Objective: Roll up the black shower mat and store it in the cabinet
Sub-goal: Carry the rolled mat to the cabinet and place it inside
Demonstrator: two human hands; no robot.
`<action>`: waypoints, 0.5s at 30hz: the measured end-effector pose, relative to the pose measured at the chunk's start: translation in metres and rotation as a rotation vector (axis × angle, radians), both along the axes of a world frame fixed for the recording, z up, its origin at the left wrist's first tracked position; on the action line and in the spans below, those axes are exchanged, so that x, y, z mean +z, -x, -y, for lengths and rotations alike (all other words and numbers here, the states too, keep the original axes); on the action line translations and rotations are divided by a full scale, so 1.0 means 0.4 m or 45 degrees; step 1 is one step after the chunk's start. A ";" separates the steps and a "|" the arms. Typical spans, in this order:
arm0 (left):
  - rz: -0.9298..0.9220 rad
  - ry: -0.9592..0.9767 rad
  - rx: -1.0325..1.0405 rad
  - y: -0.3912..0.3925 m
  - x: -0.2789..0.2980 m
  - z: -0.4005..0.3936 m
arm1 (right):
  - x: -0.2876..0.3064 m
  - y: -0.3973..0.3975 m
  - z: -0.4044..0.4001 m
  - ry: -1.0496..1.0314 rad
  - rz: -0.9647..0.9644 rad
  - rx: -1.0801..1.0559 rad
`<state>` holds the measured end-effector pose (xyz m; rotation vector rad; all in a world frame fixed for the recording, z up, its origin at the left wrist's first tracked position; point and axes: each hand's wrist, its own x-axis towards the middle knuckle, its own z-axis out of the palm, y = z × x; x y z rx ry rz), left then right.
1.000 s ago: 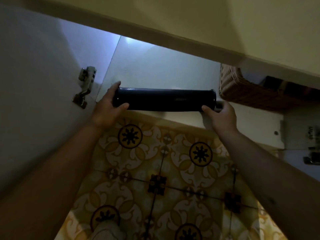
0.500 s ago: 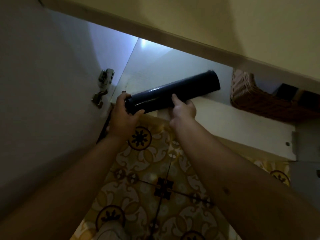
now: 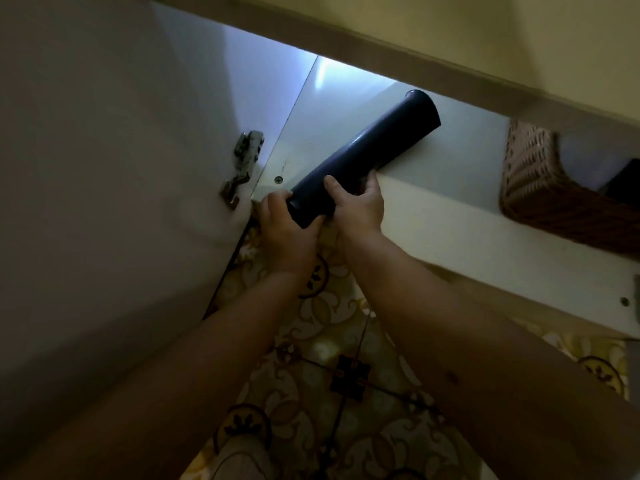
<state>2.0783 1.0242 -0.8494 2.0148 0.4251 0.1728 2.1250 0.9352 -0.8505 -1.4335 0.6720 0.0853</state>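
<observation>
The black shower mat point(image 3: 375, 147) is rolled into a tight tube. It lies slanted, its far end inside the white cabinet point(image 3: 450, 216) on the shelf floor, its near end at the cabinet's front left corner. My left hand point(image 3: 287, 230) cups the near end of the roll. My right hand point(image 3: 358, 207) grips the roll from the right side, just beyond the left hand. Both hands hold the roll at the shelf's front edge.
The open cabinet door point(image 3: 104, 202) stands at the left with a metal hinge point(image 3: 242, 168). A brown wicker basket point(image 3: 550, 195) sits on the same shelf at the right. A counter overhang point(image 3: 450, 39) runs above. Patterned floor tiles point(image 3: 346, 375) lie below.
The roll has swung from lying across the cabinet front to pointing into it, far end deeper. My right hand slid from the roll's right end to near my left hand.
</observation>
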 end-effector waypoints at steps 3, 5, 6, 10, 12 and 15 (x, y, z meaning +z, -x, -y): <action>0.049 0.027 0.001 0.014 0.000 0.001 | -0.001 -0.018 0.001 -0.122 0.011 0.035; 0.057 0.040 -0.016 0.018 0.001 -0.010 | 0.002 -0.036 -0.002 -0.234 0.021 0.052; 0.050 0.033 -0.014 0.014 0.002 -0.016 | 0.004 -0.046 -0.005 -0.271 0.021 0.070; -0.007 -0.025 0.073 -0.019 0.008 -0.035 | 0.013 -0.083 -0.031 -0.269 0.016 0.218; -0.013 -0.046 0.099 -0.031 0.004 -0.037 | 0.013 -0.100 -0.043 -0.253 0.037 0.298; 0.006 -0.067 0.116 -0.039 -0.009 -0.029 | 0.018 -0.115 -0.053 -0.246 0.030 0.400</action>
